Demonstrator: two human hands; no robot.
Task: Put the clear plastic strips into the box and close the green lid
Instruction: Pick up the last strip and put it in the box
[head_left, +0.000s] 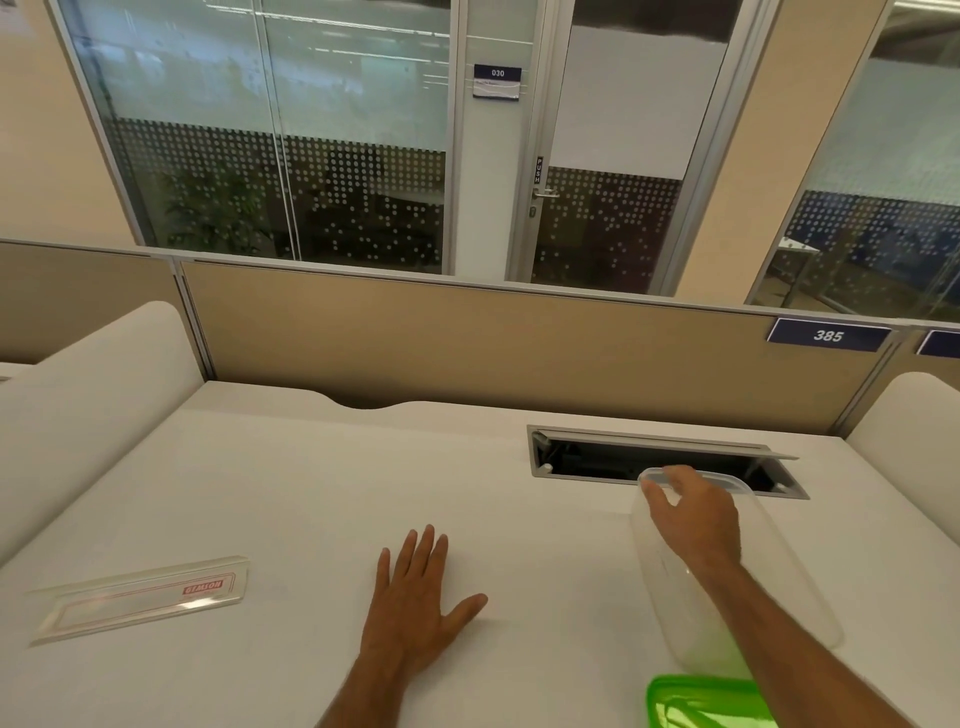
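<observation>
A clear plastic box (675, 582) stands at the right of the white desk, lidless. My right hand (693, 512) reaches over it and grips its far rim. The green lid (701, 701) lies flat on the desk just in front of the box, partly under my right forearm. The clear plastic strips (140, 597), a flat stack with a red printed label, rest at the left of the desk. My left hand (415, 597) lies palm down on the desk in the middle, fingers spread, holding nothing.
An open cable hatch (665, 460) is sunk into the desk just behind the box. A beige partition (467, 338) runs along the back edge. Rounded white dividers (93, 405) flank the desk on both sides.
</observation>
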